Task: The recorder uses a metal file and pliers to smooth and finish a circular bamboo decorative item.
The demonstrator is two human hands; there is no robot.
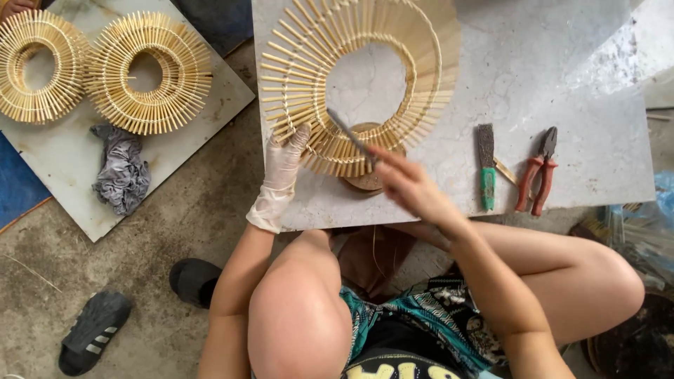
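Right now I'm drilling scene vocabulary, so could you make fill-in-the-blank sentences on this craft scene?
1. The left hand wears a white ____.
2. The red-handled pliers lie on the slab, ____ of the green-handled tool.
3. On the other slab, beside a grey rag, lie ____ finished rings.

Missing: glove; right; two

No packages, labels, signs or screens in view. Only printed matter: yellow lettering on the person's dark shirt point(382, 368) at the bottom edge, partly cut off, and white stripes on a black sandal point(93, 330) lying on the concrete floor, lower left.
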